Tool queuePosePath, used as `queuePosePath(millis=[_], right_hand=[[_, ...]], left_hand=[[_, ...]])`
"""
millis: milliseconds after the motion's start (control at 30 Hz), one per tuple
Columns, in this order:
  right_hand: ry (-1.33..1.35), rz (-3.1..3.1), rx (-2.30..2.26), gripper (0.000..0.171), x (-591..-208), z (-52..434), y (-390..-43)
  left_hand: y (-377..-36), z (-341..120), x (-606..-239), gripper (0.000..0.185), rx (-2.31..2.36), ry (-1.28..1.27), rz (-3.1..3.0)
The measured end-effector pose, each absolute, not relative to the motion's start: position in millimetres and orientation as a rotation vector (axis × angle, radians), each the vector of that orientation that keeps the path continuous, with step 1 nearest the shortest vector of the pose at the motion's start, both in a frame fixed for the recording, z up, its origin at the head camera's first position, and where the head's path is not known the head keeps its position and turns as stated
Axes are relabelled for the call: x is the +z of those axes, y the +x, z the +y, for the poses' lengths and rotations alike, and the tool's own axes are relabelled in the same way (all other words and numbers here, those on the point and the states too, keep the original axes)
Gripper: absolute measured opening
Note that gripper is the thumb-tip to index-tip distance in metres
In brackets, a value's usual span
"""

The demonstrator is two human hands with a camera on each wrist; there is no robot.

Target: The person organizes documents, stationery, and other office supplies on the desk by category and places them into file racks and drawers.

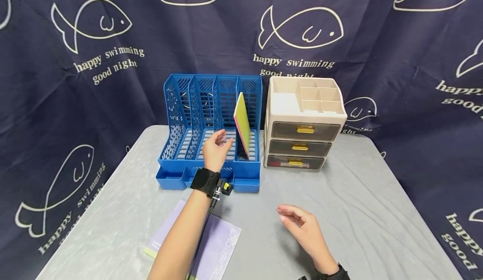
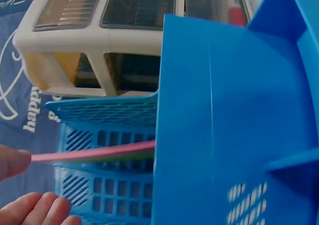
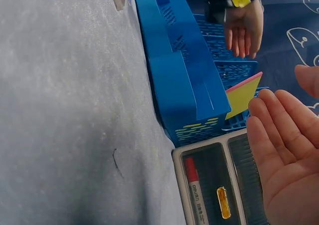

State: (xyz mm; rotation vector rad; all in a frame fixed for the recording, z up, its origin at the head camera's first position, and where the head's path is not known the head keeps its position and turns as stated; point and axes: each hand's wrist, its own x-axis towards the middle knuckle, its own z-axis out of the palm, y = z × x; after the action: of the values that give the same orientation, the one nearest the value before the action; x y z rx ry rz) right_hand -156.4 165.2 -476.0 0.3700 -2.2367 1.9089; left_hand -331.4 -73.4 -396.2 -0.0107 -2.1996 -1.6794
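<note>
Standing a yellow and pink folder (image 1: 242, 123) upright in the rightmost slot of the blue file rack (image 1: 211, 133) on the desk (image 1: 362, 196); leaning slightly to the left rather than sitting square, so best steadying it by the near edge with light fingertip pressure, nudging the bottom edge fully down to the slot floor, and easing the fingers away slowly so as not to drag it over or tip it onto the divider. Left hand (image 1: 216, 148) hovering just in front of the folder inside the rack, fingers loosely spread and relaxed, gripping nothing; in the left wrist view a fingertip (image 2: 12, 162) appearing to be at the end of the pink edge (image 2: 94, 152), though not clearly touching or just beside. Right hand (image 1: 302, 225) resting low above the desk, well apart from the rack, palm open and fingers gently curved, holding nothing. Sitting beside the rack on its right, touching or nearly so, a beige drawer unit (image 1: 303, 123); lying on the desk under the left forearm, a lilac booklet (image 1: 215, 246)
</note>
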Motion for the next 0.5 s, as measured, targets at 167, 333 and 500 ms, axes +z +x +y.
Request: queuePosePath(millis=[167, 333, 500], right_hand=[[0.383, -2.272, 1.929, 0.022, -475, 162, -156], [0.426, -2.331, 1.936, 0.022, -474, 160, -158], [0.489, -2.368, 1.944, 0.024, -473, 160, -157]], left_hand=[[-314, -95, -393, 0.041, -1.532, -0.133, -2.256], [-296, -109, -392, 0.042, -1.316, -0.27, -2.277], [-278, -118, -391, 0.042, -1.174, -0.402, -2.253]])
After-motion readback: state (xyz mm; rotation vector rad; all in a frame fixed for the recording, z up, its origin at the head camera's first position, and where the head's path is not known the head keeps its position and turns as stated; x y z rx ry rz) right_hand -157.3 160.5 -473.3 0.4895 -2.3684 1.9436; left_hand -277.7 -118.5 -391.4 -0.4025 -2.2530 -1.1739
